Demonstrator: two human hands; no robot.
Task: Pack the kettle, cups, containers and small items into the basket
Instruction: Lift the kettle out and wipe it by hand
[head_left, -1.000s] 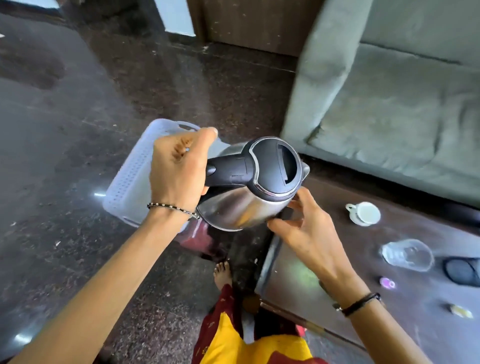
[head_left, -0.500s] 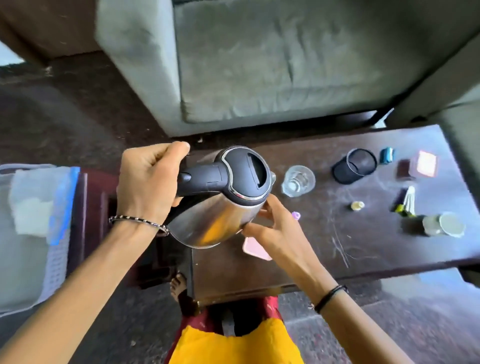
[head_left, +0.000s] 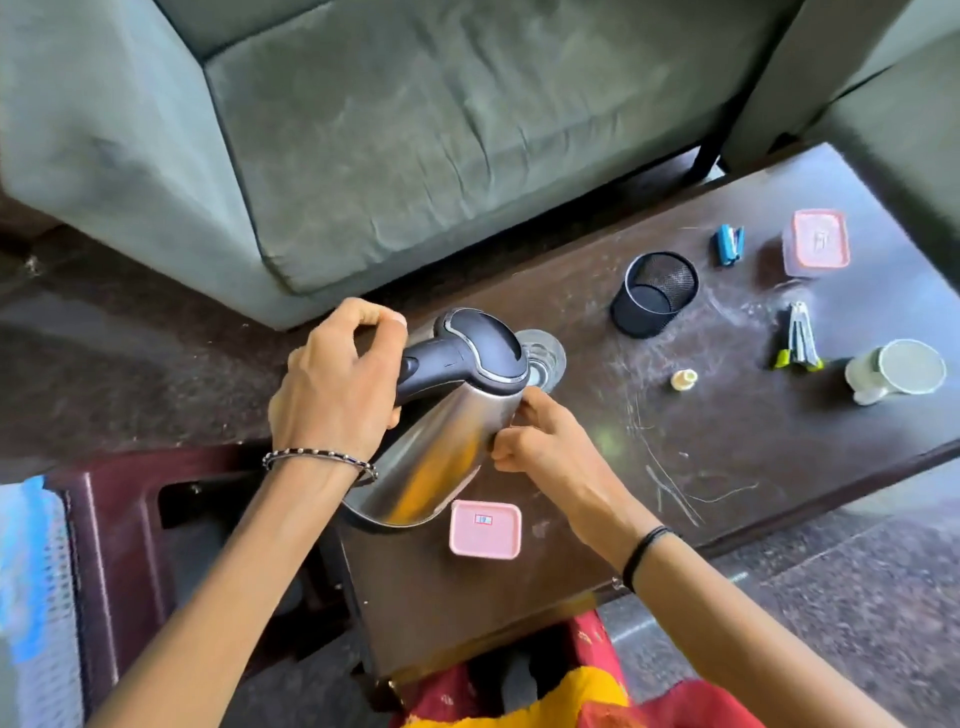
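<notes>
A steel kettle (head_left: 436, 457) with a black lid and handle hangs tilted over the left end of the dark table (head_left: 727, 467). My left hand (head_left: 337, 384) grips its black handle. My right hand (head_left: 540, 441) presses against the kettle's steel side. A pink-lidded container (head_left: 484, 528) sits just below the kettle. A clear glass (head_left: 545, 358) stands partly hidden behind the lid. Only the white perforated edge of the basket (head_left: 47, 597) shows, at far left.
On the table lie a black mesh cup (head_left: 654, 293), a blue stapler (head_left: 728, 245), a second pink-lidded container (head_left: 815, 241), nail clippers (head_left: 799, 338), a white cup (head_left: 896, 370) and a small cream cap (head_left: 683, 379). A dark red stool (head_left: 119, 519) stands left; a green sofa (head_left: 415, 130) behind.
My view has swung from the basket on the floor to the table. The kettle, still held in both hands, now hangs tilted further over the table's left end.
</notes>
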